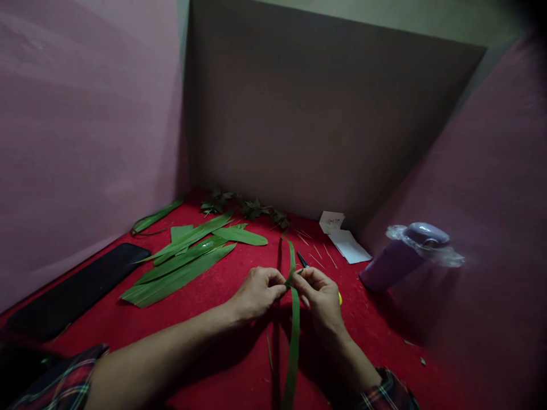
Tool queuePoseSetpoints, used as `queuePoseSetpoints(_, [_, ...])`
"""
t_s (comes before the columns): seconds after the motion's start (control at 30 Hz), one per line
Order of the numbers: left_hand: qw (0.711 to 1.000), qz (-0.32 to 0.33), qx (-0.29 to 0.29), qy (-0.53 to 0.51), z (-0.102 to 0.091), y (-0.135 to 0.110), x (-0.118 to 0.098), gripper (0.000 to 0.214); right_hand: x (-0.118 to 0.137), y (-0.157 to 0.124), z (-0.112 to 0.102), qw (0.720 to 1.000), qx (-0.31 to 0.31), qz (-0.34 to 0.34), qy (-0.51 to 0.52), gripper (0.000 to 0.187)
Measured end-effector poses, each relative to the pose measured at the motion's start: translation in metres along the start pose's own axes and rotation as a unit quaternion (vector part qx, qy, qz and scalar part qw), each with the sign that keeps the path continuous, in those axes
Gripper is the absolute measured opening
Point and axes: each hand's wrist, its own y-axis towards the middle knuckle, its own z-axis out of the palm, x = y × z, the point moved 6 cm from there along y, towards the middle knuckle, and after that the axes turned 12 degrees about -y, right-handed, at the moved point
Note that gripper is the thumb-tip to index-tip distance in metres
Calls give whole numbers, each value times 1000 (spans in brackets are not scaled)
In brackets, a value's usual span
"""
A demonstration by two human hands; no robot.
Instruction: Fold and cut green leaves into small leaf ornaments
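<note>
Both hands meet over the red table point(376, 336) and pinch one long narrow green leaf strip point(294, 336). My left hand point(258, 293) grips it from the left with thumb and fingers closed. My right hand point(320, 296) grips it from the right, fingers curled. The strip bends at the pinch: one part rises toward the back, the other runs down toward me. Small scissors point(303, 261) with a yellow handle lie just behind my right hand, partly hidden.
A pile of long green leaves point(183, 265) lies left of the hands. Leafy sprigs point(252, 208) sit at the back, thin sticks point(318, 253) and white paper point(348, 242) to the right. A purple bottle point(399, 256) lies at right, a black flat object point(72, 293) at left. Walls enclose three sides.
</note>
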Motion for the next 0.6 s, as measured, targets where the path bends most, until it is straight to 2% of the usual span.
queuePoseSetpoints(0.37, [1000, 6, -5, 16, 1, -3, -11, 15, -4, 0, 1, 1000, 0, 10, 28, 21])
queuePoseSetpoints(0.47, [999, -28, 9, -28, 3, -3, -7, 13, -7, -1, 1, 999, -5, 18, 27, 22])
queuePoseSetpoints(0.6, [987, -80, 34, -136, 7, -1, 2, 13, -7, -1, 2, 999, -6, 20, 34, 23])
